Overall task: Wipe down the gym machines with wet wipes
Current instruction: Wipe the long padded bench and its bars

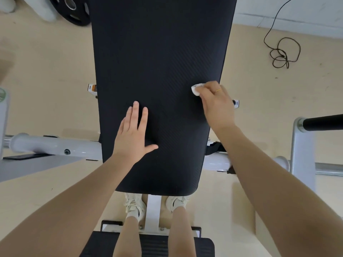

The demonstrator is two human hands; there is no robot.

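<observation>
So the landmark here is one long black bench pad [159, 75], matte with a fine diagonal ribbed texture, wider at the far end, tapering toward the person and rounded at the near corners. Far off its left side there's one white round tube [55, 146] of the frame running sideways into the pad's edge, smooth and glossy with a small bolt in it. Up by the pad's far-left corner sits one black weight plate [71, 10], round with a shiny metal centre hole, partly hidden behind the pad. On the pad itself, left of centre, the left hand [132, 135] lies flat, palm down, fingers straight and a bit spread, thumb out to the side. Under the pad's near end you can see two pale lace-up sneakers [134, 204], one either side of a white square post. Toward the pad's right edge, the right hand [216, 104] has its fingers curled over one small white wet wipe [197, 89], bunched up and crumpled, pressing it onto the black surface; a thin gold ring is on one finger. Off the pad's right side, one black cable [283, 52] lies in loose loops on the beige floor, and nearer, one black round bar [323, 122] sticks out of a white upright.
</observation>
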